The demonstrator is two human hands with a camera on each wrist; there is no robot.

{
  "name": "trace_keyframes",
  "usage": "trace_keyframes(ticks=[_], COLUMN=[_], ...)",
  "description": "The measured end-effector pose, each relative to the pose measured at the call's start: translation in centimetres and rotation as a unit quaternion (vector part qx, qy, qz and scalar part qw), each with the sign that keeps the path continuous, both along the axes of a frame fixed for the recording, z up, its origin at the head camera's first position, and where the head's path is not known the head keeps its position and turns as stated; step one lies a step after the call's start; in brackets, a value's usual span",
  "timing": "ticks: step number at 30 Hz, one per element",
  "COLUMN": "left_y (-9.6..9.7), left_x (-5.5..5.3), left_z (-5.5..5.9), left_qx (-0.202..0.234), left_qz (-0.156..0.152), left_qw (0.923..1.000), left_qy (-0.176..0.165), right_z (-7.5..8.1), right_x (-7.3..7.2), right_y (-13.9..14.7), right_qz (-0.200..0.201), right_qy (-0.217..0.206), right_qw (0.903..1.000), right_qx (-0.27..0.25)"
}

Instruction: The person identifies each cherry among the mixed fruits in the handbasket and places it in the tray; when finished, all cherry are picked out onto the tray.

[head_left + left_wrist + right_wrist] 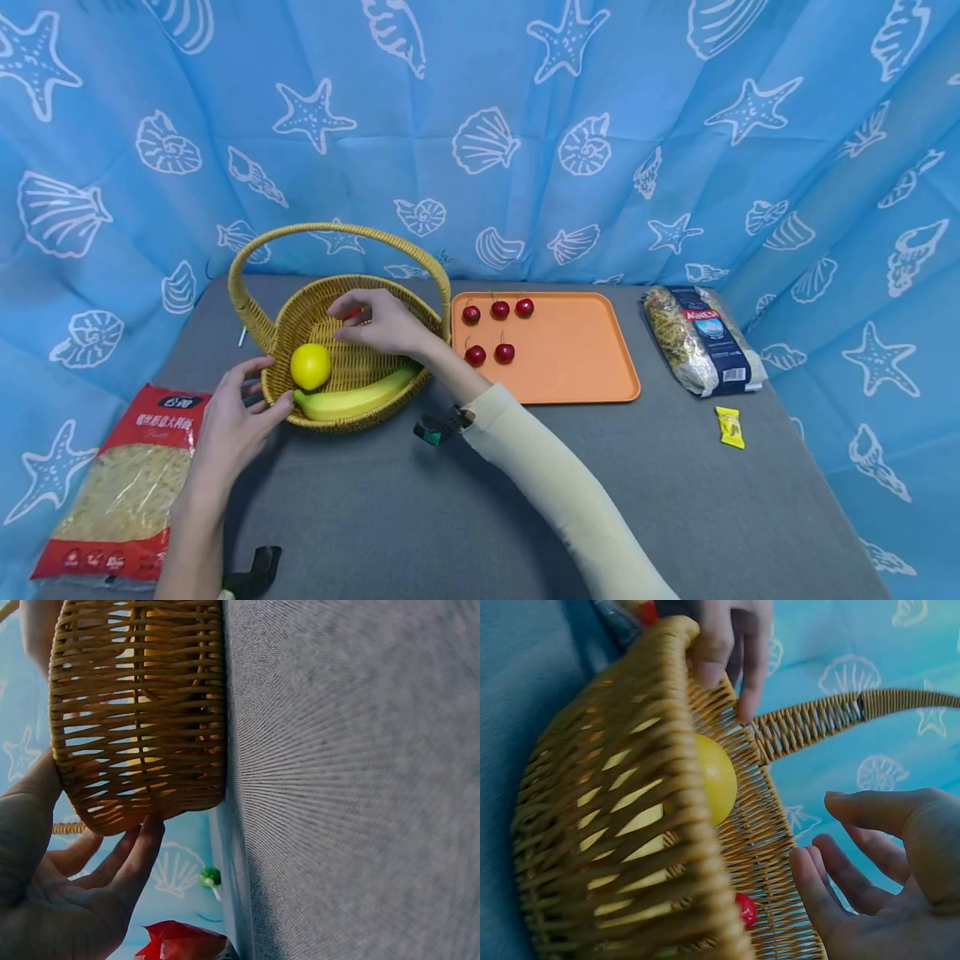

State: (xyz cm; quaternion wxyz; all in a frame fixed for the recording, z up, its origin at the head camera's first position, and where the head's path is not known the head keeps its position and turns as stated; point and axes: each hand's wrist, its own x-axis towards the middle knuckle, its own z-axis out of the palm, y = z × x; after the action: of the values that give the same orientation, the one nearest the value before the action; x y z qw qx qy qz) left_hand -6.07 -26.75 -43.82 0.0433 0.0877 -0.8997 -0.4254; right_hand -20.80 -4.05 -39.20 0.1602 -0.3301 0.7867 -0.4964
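Observation:
A wicker basket [356,423] with a tall arched handle stands left of centre. Inside it, a yellow lemon-like fruit [311,367] sits at the left and a banana [360,398] lies along the near side. My left hand [238,421] grips the basket's left rim; the left wrist view shows its thumb and fingers [139,859] against the wicker. Over the basket's opening hovers my right hand [382,321], fingers loosely bent. In the right wrist view nothing lies between its thumb and fingers. A small shiny red thing [745,910] shows in the basket below, mostly hidden.
Right of the basket, an orange tray [570,350] bears several cherries [505,353]. A pasta bag [701,340] and a yellow packet [730,427] lie farther right. A red pasta bag [127,483] lies near the left arm. A green lollipop [210,877] is behind the basket.

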Motion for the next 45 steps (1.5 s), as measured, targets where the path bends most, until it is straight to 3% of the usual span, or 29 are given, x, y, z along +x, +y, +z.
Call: trace_keyframes(ticks=[13, 20, 25, 38, 45], left_y=[0.0, 0.0, 0.0, 0.0, 0.1], left_x=[0.1, -0.1, -0.1, -0.1, -0.1], left_z=[-0.1, 0.0, 0.0, 0.1, 0.1], left_qx=[-0.005, -0.003, -0.001, -0.003, -0.007], left_qz=[0.002, 0.000, -0.002, -0.002, 0.000], left_qw=[1.0000, 0.9999, 1.0000, 1.0000, 1.0000], left_qy=[-0.004, -0.011, -0.008, -0.004, -0.004], right_z=[-1.4, -2.1, -2.7, -3.5, -3.4], right_x=[-2.2, -2.5, -2.2, -1.8, -1.4], right_y=[-2.9, -3.6, -4.2, -4.5, -4.5], right_qz=[-0.057, -0.072, -0.089, -0.129, -0.146], right_qy=[-0.071, -0.176, -0.215, -0.223, -0.197], right_qw=[0.9941, 0.9813, 0.9725, 0.9655, 0.9684], right_qx=[0.058, 0.027, 0.005, -0.037, -0.043])
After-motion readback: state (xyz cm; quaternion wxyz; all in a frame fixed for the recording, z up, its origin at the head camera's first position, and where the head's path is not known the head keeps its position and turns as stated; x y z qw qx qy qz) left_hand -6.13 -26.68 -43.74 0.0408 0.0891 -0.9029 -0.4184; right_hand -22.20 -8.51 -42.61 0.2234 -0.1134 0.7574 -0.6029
